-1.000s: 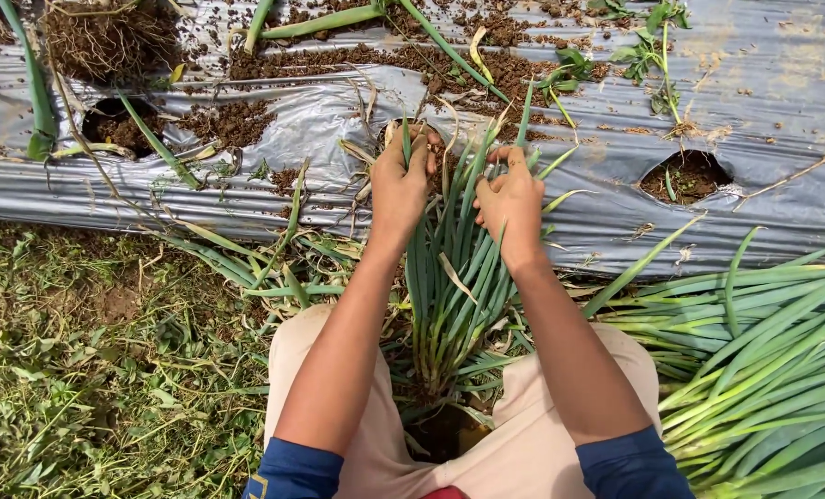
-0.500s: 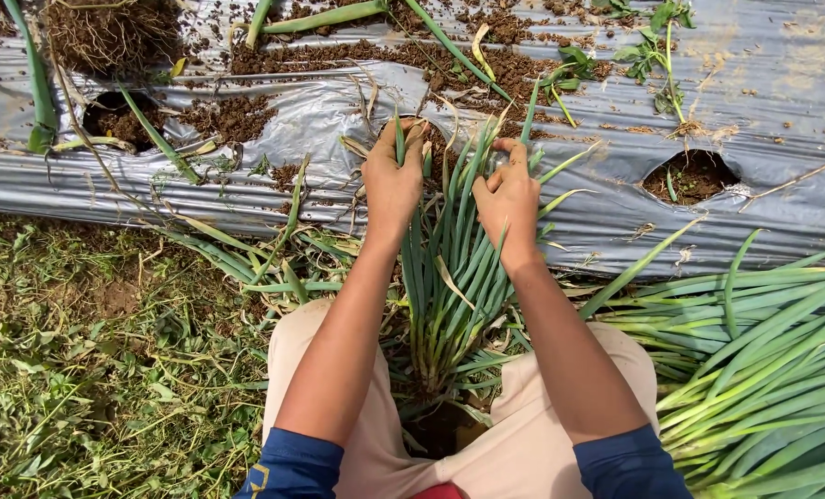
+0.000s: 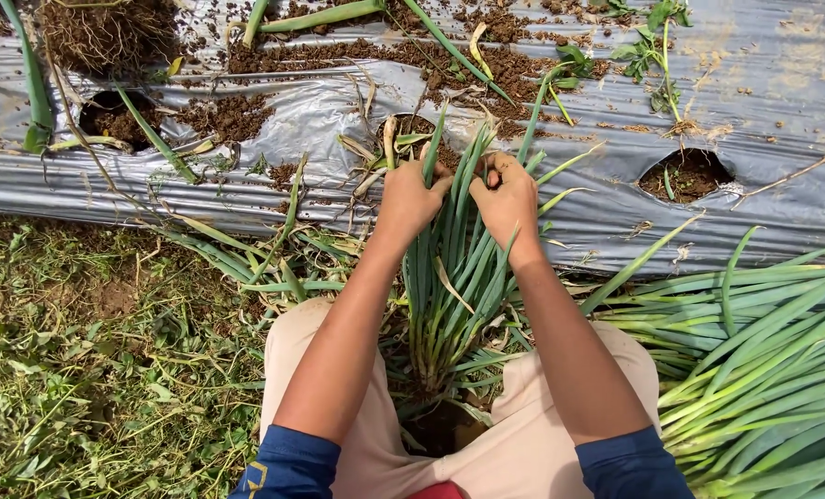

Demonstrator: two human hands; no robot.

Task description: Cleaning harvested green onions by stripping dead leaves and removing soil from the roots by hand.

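Ground: grey plastic mulch sheet (image 3: 764, 92) laid over a raised bed, strewn with brown soil and dry leaf scraps; trampled grass (image 3: 80, 370) lies along its near edge at the left.
Planting holes: round cuts in the sheet; one at the right (image 3: 685, 174) shows bare soil with a small sprout, one at the left (image 3: 108, 111) is dark with soil, and one lies just beyond the two hands, partly hidden by leaves.
Cut pile: a heap of long green onion leaves (image 3: 764, 370) lies at the right, just beside the person's right leg, blades fanned up and rightward.
Person: beige trousers (image 3: 533, 453) and dark blue sleeves at the bottom edge, both forearms reaching forward over the knees.
Bunch: a clump of green onions (image 3: 449, 286) stands between the knees, its dark base down by the lap and its leaf tips up at the hole.
Long axis: the clump runs straight away from the body, near to far, and lies centred between the two arms, so neither is clearly nearer.
Left hand (image 3: 411, 199): grip closed around the leaf tips on the clump's left side, fingers curled in.
Right hand (image 3: 508, 196): grip clenched on the tips at the right side, knuckles up, close to the left hand.
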